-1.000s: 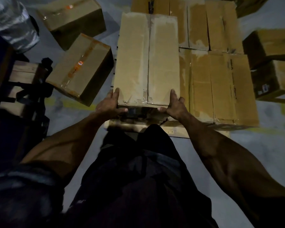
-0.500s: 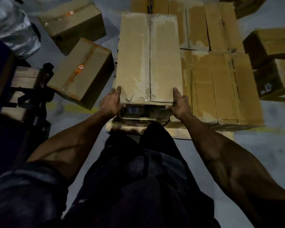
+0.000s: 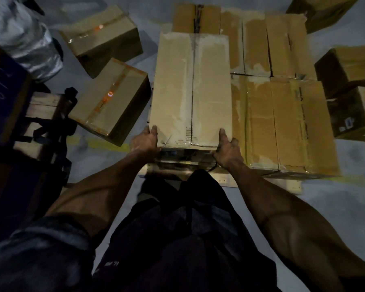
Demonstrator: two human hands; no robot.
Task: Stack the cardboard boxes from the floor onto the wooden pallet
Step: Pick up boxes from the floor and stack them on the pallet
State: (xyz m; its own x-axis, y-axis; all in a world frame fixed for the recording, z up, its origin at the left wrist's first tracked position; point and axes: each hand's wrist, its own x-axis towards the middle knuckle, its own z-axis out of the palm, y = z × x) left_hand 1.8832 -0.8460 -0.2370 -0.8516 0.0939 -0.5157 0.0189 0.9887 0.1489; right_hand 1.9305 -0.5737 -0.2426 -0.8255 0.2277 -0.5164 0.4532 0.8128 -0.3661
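Note:
A long cardboard box (image 3: 191, 89) lies over the left side of the wooden pallet (image 3: 228, 179), higher than the boxes beside it. My left hand (image 3: 144, 142) grips its near left corner. At the near right corner my right hand (image 3: 227, 149) grips it, thumb on top. To the right, several flat-topped boxes (image 3: 282, 121) fill the pallet, with more boxes (image 3: 261, 43) in the row behind. Only the pallet's near edge shows.
Two taped boxes (image 3: 112, 98) (image 3: 102, 36) lie on the grey floor at the left. More boxes (image 3: 350, 89) stand on the floor at the right, another at the top right (image 3: 320, 11). A dark cart with wooden blocks (image 3: 40, 114) and a wrapped bundle (image 3: 21, 36) crowd the far left.
The long box has slid a little farther onto the pallet, away from me, with both hands still on its near corners.

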